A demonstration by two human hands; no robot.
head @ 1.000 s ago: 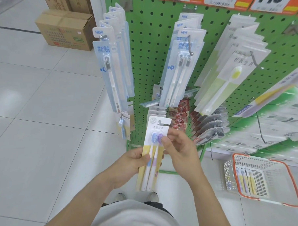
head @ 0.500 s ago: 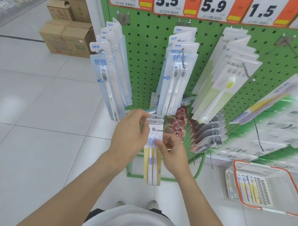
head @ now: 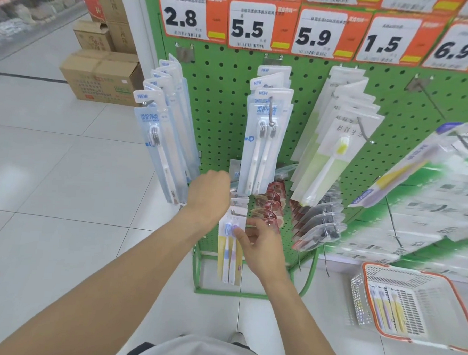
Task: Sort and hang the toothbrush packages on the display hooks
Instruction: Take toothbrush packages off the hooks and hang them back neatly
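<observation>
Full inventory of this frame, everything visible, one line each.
yellow toothbrush package: one, yellow card, lower hook, front of a stack
blue-white packages: two hooked rows, upper left and centre
pale green packages: one row, upper right
price tags: five, white and orange, top
pegboard: green
basket: one, white with orange rim, floor right, yellow packages inside
cardboard boxes: several, brown, floor left
left hand: at hook top
right hand: pinching the yellow toothbrush package
</observation>
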